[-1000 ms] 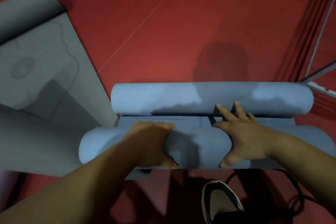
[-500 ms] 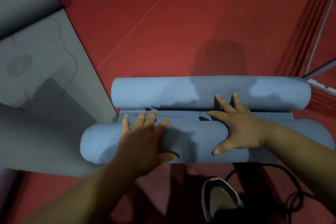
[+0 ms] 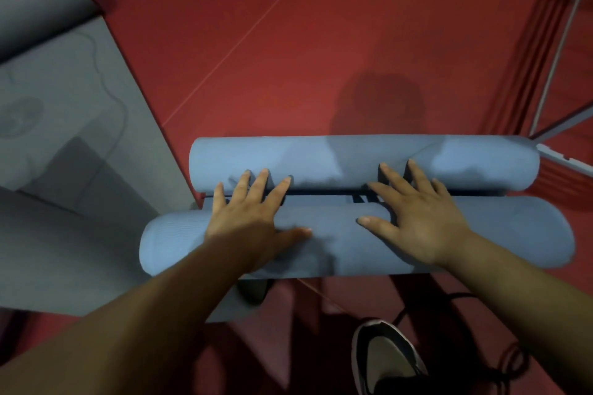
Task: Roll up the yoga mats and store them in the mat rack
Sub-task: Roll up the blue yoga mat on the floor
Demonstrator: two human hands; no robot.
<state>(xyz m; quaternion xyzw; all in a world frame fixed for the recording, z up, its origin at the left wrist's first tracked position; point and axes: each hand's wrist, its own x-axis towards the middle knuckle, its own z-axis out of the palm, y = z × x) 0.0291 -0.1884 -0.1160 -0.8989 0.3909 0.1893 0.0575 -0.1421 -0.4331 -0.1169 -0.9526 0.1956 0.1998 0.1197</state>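
A blue yoga mat lies on the red floor, rolled from both ends into two rolls. The near roll (image 3: 337, 237) sits against the far roll (image 3: 321, 159), with only a thin dark gap between them. My left hand (image 3: 250, 215) presses flat on the near roll, its straight fingers reaching onto the far roll. My right hand (image 3: 414, 212) also lies flat on the near roll, fingers spread and touching the far roll. The mat rack is not clearly in view.
A grey yoga mat (image 3: 64, 125) lies partly unrolled at the left, its rolled end (image 3: 38, 6) at the top left. A metal frame (image 3: 558, 51) stands at the right edge. My shoe (image 3: 385, 359) and a dark cable (image 3: 455, 301) are near the bottom.
The near roll has rolled forward until it almost meets the far roll. My left hand went from curled over the roll to flat, and both hands slid forward.
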